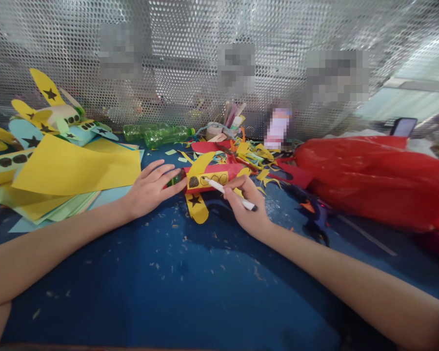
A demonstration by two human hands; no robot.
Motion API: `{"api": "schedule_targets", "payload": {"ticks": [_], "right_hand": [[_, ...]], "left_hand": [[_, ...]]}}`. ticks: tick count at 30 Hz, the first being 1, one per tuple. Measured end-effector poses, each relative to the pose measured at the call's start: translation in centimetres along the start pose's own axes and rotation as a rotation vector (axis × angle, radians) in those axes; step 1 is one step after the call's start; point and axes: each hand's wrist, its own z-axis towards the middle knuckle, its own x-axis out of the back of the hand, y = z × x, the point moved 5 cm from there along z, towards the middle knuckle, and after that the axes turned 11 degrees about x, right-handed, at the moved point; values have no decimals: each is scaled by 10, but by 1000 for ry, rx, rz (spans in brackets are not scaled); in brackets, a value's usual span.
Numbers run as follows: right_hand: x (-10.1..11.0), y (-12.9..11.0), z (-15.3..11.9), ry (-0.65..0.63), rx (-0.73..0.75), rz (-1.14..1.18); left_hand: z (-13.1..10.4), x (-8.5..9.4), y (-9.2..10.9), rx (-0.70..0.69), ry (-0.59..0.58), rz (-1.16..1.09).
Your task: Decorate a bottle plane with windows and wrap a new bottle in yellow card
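Note:
A toy plane [214, 171] made of a bottle wrapped in red paper lies on the blue table, with yellow wings, a black star on the lower one, and a yellow strip of window ovals. The leftmost oval is filled black; others are outlines. My right hand [249, 204] is closed round a white marker [219, 186], its tip at the second oval. Fingers spread, my left hand [154, 187] rests against the green bottle end [175, 177] at the plane's left, steadying it.
Yellow sheets [80, 165] over green and blue paper lie left, before finished paper planes [62, 117]. Green bottles [168, 135], paper scraps [256, 155] and a cup of tools [215, 130] stand behind. A red plastic bag [366, 180] and a glue gun [316, 209] are right.

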Motion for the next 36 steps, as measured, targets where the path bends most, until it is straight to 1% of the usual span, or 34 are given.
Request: {"api": "schedule_targets", "payload": {"ticks": [5,11,17,23,28,33,36], "right_hand": [[-1,3,-2,-14,7,16],[-2,3,-2,-31,20,28],[-1,2,-2,-16,1,34],[-1,4,-3,-45,9,16],[1,4,-3,-6,6,25],[-1,4,-3,-21,3,31],[0,3,-2,0,-1,24]], "left_hand": [[0,0,0,-5,-7,-5],[1,2,1,-11,23,-6],[0,1,1,-9,20,-6],[1,2,2,-17,24,-7],[1,1,1,-13,18,11],[1,2,1,-19,31,4],[2,3,2,-24,33,-6]]}}
